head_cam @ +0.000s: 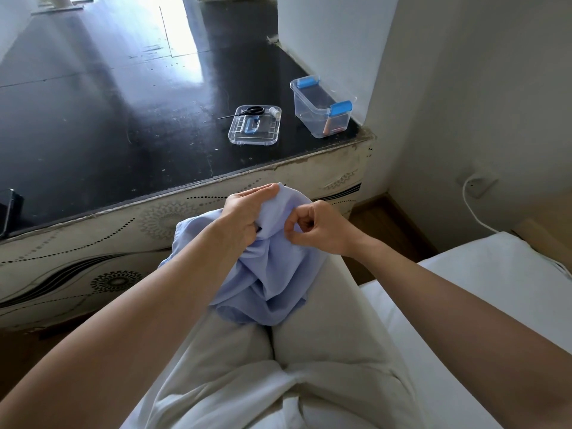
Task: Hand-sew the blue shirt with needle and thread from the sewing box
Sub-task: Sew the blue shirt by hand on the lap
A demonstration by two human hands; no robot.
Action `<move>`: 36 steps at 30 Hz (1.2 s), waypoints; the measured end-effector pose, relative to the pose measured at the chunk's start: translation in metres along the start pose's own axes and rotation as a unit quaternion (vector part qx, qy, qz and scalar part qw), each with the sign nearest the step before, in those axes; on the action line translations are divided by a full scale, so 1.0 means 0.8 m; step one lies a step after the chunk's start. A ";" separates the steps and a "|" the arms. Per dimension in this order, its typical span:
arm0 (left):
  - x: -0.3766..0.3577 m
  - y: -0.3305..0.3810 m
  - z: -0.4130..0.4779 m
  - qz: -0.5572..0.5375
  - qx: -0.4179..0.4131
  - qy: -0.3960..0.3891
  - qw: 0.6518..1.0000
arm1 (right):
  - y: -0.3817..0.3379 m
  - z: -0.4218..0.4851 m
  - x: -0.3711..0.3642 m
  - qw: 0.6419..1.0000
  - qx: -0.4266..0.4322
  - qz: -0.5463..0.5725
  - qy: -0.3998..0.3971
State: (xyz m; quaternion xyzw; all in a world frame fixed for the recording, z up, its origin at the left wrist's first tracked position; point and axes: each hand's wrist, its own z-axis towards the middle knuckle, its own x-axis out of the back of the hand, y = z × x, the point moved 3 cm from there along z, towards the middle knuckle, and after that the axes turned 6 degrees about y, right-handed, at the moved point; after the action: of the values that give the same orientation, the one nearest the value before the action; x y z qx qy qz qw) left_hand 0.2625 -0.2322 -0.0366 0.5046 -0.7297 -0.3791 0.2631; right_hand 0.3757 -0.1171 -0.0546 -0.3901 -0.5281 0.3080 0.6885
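Down on the lap (312, 345), the light-blue fabric shirt (272, 274) is gripped by the left hand (244, 216); the right hand (318, 229) pinches its cloth alongside. Beyond them, a clear plastic sewing box (320, 114) sits on the black desk (93, 119).

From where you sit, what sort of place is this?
Most likely a bedroom in a home. The person sits on a white mattress, a wall socket with a white cable is beside it, and a clear sewing box stands on a low black-topped platform rather than a workbench.
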 end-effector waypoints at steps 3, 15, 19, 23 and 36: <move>0.002 -0.002 0.001 0.026 0.010 -0.011 1.000 | 0.001 -0.004 -0.001 0.998 -0.031 0.029 -0.051; 0.005 -0.003 0.005 -0.001 -0.062 -0.058 0.996 | 0.012 0.014 0.023 0.970 -0.138 0.035 0.196; -0.001 -0.004 0.001 -0.026 -0.074 -0.071 0.994 | 0.003 0.016 0.015 0.971 -0.112 0.092 0.191; -0.002 -0.003 0.001 -0.026 -0.074 -0.085 0.993 | -0.003 0.021 0.008 0.964 -0.109 0.082 0.226; 0.004 0.000 -0.007 0.061 -0.143 -0.139 0.978 | -0.007 0.027 0.031 0.961 -0.120 0.149 0.201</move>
State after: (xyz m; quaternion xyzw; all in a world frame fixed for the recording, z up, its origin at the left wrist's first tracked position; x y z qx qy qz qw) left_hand 0.2658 -0.2365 -0.0334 0.3584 -0.7266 -0.5297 0.2510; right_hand 0.3608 -0.0948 -0.0351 -0.5980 -0.3473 0.2571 0.6750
